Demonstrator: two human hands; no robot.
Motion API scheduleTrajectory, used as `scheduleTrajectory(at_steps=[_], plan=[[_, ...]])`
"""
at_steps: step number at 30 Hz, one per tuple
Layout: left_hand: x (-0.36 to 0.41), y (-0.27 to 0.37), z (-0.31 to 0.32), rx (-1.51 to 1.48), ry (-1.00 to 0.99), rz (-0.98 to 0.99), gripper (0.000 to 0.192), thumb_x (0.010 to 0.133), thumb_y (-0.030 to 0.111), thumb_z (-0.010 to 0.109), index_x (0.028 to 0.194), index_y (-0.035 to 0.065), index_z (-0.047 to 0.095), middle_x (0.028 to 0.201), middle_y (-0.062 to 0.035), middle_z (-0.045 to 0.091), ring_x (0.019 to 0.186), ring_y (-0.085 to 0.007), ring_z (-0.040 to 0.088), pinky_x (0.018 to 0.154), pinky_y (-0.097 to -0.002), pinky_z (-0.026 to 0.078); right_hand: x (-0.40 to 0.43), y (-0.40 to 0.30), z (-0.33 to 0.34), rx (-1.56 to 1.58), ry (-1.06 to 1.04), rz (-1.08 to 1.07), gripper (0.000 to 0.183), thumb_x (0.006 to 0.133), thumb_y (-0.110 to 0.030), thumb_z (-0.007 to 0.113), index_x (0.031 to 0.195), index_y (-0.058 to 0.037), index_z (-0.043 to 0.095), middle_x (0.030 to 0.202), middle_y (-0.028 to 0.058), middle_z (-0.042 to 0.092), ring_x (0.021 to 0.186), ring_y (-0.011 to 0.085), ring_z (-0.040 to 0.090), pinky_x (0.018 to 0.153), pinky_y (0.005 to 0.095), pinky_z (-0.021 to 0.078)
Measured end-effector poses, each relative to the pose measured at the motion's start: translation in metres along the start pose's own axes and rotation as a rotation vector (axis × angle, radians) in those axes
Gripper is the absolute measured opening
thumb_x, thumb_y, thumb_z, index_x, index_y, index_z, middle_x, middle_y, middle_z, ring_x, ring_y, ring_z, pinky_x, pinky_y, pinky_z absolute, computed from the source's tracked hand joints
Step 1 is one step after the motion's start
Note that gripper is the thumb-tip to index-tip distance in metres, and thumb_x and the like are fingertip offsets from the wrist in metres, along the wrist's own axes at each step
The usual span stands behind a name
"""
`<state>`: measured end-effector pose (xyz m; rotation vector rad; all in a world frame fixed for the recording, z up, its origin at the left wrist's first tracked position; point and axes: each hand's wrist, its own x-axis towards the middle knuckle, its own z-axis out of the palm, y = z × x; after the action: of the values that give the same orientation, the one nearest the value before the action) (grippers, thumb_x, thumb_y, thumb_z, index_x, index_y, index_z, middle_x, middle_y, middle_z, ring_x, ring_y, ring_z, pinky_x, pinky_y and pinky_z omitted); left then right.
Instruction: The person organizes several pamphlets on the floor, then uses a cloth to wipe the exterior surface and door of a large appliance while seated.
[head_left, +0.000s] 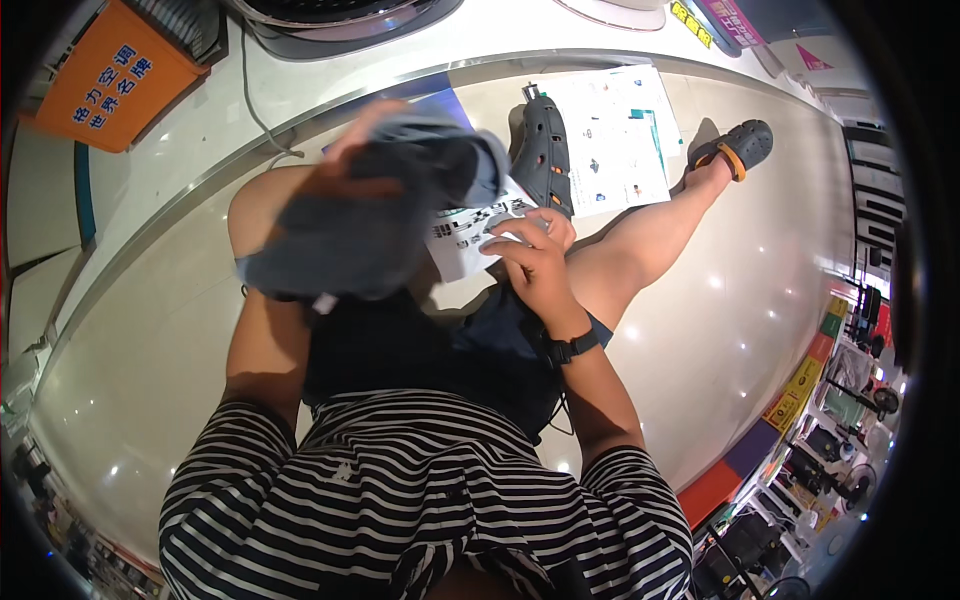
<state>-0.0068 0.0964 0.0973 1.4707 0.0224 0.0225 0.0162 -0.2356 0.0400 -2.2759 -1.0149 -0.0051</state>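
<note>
A dark grey cloth item (352, 217), blurred and bunched, is raised over my lap; a small white tag shows at its lower edge. My left hand (367, 150) grips it from its upper left side, with the fingers partly hidden and blurred. To the right, my right hand (536, 247) is lifted with its fingers apart and slightly curled, holding nothing that I can see. A printed white sheet (457, 255) lies below and between the hands. Beyond it, more printed sheets (615, 150) lie on the floor beside the grey clog (546, 150).
My other clog (750, 146) is on the tiled floor at the right. A white display platform (510, 34) curves along the front, with an orange box (112, 82) at its left and a grey cable (251, 97) hanging down. Shelves with fans (855, 480) stand far right.
</note>
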Motion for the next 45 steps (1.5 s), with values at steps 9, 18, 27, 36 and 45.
scheduleTrajectory(at_steps=[9,18,27,36,45], plan=[[0.054,-0.096,0.126,0.318,-0.407,-0.023,0.062,0.088,0.024,0.09,0.141,0.0081,0.062,0.13,-0.015,0.07,0.125,-0.0272,0.068,0.108,-0.0388,0.053,-0.059,0.004,0.025,0.083,0.125,0.206,0.035,0.086,-0.023,0.076,0.116,-0.0061,0.079,0.126,0.0192,0.074,0.13,0.0438,0.056,0.116,0.0594,0.0282],[0.041,-0.162,0.112,0.635,-0.178,0.265,0.048,0.088,0.01,0.075,0.135,0.0139,0.066,0.125,-0.0163,0.068,0.118,-0.0421,0.068,0.102,-0.0502,0.056,-0.078,-0.011,-0.009,0.003,-0.062,0.168,0.016,0.077,-0.008,0.082,0.093,-0.013,0.083,0.101,0.0019,0.078,0.114,0.0292,0.062,0.105,0.0502,0.0333],[0.069,-0.156,0.057,1.041,0.205,0.03,0.043,0.089,0.007,0.072,0.131,0.0174,0.072,0.124,-0.014,0.068,0.117,-0.0414,0.065,0.103,-0.0497,0.056,-0.083,0.0,0.005,-0.045,0.176,0.374,0.019,0.09,-0.002,0.082,0.1,-0.0174,0.087,0.124,0.0067,0.075,0.119,0.0319,0.061,0.106,0.0457,0.0382],[0.048,-0.16,0.055,0.991,0.225,0.161,0.037,0.09,0.007,0.07,0.126,0.0158,0.074,0.126,-0.0132,0.069,0.119,-0.0412,0.065,0.104,-0.0491,0.055,-0.077,0.022,0.038,0.667,0.429,1.194,0.069,0.106,-0.026,0.079,0.159,-0.0037,0.041,0.148,0.0224,0.046,0.13,0.0307,0.05,0.115,0.0422,0.0447],[0.06,-0.161,0.048,0.928,0.228,0.07,0.036,0.088,0.011,0.072,0.123,0.017,0.074,0.122,-0.0138,0.07,0.118,-0.0418,0.067,0.105,-0.0497,0.056,-0.048,-0.042,0.073,2.003,0.177,1.611,0.062,0.103,-0.031,0.079,0.144,-0.0076,0.04,0.121,0.0139,0.055,0.112,0.0296,0.061,0.092,0.0417,0.0555]])
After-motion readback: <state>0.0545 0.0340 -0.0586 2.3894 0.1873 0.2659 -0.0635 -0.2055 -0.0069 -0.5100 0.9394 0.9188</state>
